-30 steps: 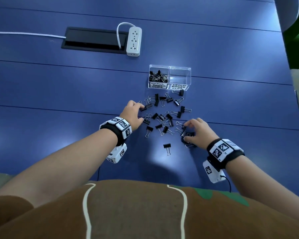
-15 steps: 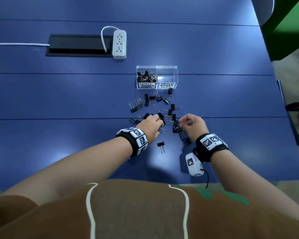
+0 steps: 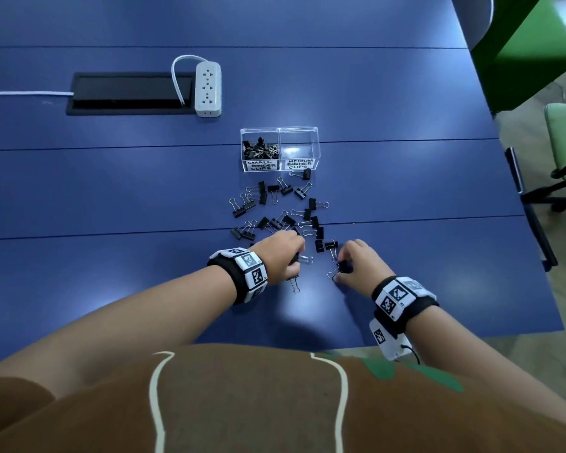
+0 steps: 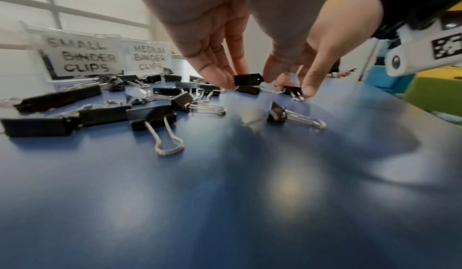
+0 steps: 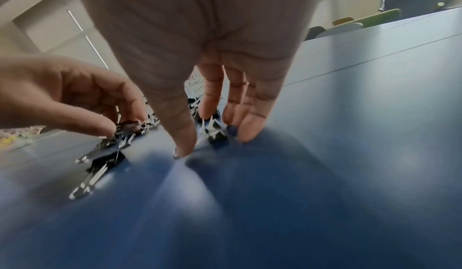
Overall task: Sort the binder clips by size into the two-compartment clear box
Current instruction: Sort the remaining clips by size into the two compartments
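Black binder clip pinched between left hand thumb and fingers, just above blue table. Second clip pinned to the tabletop under right hand, thumb and fingertips closed in around it; full grip impossible to tell from blurred wrist view. Loose binder clips scattered just beyond both hands, reaching up to two-compartment clear box. Left compartment, labelled SMALL BINDER CLIPS, partly filled with clips; right one, labelled MEDIUM BINDER CLIPS, seemingly bare. White power strip lying farther back, beside black cable hatch.
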Demonstrator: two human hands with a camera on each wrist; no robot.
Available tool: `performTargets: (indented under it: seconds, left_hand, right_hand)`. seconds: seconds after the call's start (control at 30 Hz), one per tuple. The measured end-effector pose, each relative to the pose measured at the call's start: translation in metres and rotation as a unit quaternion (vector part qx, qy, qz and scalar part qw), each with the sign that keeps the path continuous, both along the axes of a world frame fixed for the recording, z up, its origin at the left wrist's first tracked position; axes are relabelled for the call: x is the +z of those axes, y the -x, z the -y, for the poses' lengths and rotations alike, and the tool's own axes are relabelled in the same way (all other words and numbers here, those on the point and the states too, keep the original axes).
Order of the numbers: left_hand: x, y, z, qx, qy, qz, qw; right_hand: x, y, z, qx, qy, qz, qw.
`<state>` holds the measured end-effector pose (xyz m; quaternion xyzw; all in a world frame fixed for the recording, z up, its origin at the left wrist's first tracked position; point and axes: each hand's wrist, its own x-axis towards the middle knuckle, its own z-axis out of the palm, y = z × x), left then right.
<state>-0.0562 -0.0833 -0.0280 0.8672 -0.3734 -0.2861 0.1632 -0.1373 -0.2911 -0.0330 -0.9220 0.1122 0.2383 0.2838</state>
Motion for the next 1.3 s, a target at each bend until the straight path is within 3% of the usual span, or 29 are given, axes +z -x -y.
performTargets:
  seconds: [0.3, 0.53, 0.73, 0.87, 1.07, 1.17, 1.3]
  left_hand:
    - [-0.001, 0.007, -0.007, -0.154, -0.088, -0.006, 0.984]
    - [0.0, 0.005, -0.003, -0.128, -0.083, 0.006, 0.988]
    - [-0.005, -0.004, -0.005, -0.063, -0.039, -0.006, 0.997]
    - [0.008, -0.021, 0.003, 0.06, 0.012, -0.049, 0.997]
    - [0.035, -0.084, 0.031, 0.319, 0.127, -0.072, 0.937]
    - [0.043, -0.123, 0.051, 0.371, 0.158, -0.071, 0.912]
    - [0.047, -0.161, 0.072, 0.39, 0.148, -0.047, 0.908]
  right_hand:
    - [-0.003, 0.001, 0.002, -0.016, -0.028, 0.016, 0.999]
    - [-0.006, -0.02, -0.005, 0.006, -0.008, 0.022, 1.0]
    - [-0.007, -0.027, -0.01, -0.076, -0.051, 0.043, 0.995]
    - [-0.008, -0.035, -0.012, -0.116, -0.087, 0.052, 0.988]
    - [0.005, -0.059, 0.001, -0.18, -0.185, 0.03, 0.966]
    - [0.024, -0.079, 0.015, -0.19, -0.219, 0.045, 0.956]
    - [0.047, -0.118, 0.027, -0.21, -0.226, 0.089, 0.947]
